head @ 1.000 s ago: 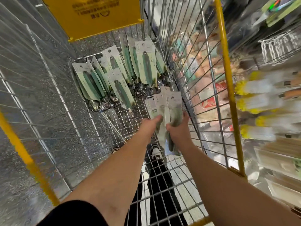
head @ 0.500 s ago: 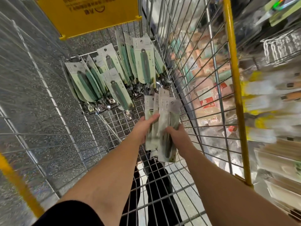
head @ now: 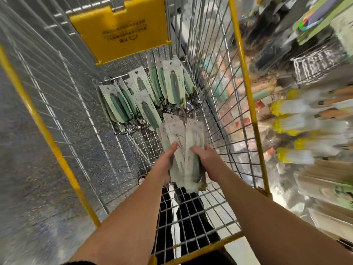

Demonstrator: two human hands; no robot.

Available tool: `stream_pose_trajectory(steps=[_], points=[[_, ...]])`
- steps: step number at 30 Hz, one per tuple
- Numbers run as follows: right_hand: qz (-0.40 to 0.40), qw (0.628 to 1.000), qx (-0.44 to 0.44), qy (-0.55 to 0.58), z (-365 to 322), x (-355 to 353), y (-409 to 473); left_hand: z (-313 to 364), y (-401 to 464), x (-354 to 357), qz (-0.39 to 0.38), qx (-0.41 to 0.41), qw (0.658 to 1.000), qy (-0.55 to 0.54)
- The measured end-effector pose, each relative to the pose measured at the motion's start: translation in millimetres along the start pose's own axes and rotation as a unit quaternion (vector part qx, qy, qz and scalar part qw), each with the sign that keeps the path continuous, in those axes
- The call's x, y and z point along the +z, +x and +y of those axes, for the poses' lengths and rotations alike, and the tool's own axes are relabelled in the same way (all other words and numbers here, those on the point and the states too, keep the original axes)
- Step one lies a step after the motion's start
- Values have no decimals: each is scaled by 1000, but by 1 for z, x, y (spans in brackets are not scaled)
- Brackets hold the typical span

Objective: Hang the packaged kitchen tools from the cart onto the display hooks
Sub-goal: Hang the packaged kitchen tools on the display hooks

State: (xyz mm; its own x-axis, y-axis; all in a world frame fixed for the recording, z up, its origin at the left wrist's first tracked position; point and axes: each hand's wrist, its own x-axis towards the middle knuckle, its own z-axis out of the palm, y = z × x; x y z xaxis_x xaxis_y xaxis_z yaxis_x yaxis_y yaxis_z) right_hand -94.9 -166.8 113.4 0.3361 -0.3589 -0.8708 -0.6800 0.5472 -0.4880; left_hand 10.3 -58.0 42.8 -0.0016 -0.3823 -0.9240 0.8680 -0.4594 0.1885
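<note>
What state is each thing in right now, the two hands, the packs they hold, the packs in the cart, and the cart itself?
Left hand: grips the held bundle from its left side.
Right hand: grips the same bundle from the right.
Bundle of packaged tools: lifted off the cart floor, between both hands.
Remaining packaged tools: leaning in rows at the cart's far end.
Wire cart: holds stock; yellow flap at its far end.

The silver wire-mesh cart [head: 219, 115] has yellow frame bars; the pale flat card packages [head: 172, 87] show green tool handles; the rectangular plastic sign [head: 122, 29] is yellow.
</note>
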Motion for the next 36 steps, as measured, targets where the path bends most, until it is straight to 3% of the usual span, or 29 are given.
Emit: stream_pose_trajectory(steps=[4, 10, 14, 19, 29, 36], points=[[-31, 999, -8, 2, -36, -7, -39, 21, -59, 15, -1, 65, 998, -8], [-44, 989, -102, -99, -89, -20, -106, 38, -147, 37, -14, 175, 982, -71], [-45, 985, -143, -84, -117, -22, -152, 38, -197, 57, -76, 209, 967, -121], [-57, 978, -195, -47, -125, -25, -208, 33, -261, 80, -84, 244, 959, -120], [-36, 963, -259, 66, -61, -8, -313, -36, -349, 69, -119, 288, 950, 35], [0, 958, -251, 142, 35, 18, -391, -113, -391, 39, -169, 246, 949, 99]])
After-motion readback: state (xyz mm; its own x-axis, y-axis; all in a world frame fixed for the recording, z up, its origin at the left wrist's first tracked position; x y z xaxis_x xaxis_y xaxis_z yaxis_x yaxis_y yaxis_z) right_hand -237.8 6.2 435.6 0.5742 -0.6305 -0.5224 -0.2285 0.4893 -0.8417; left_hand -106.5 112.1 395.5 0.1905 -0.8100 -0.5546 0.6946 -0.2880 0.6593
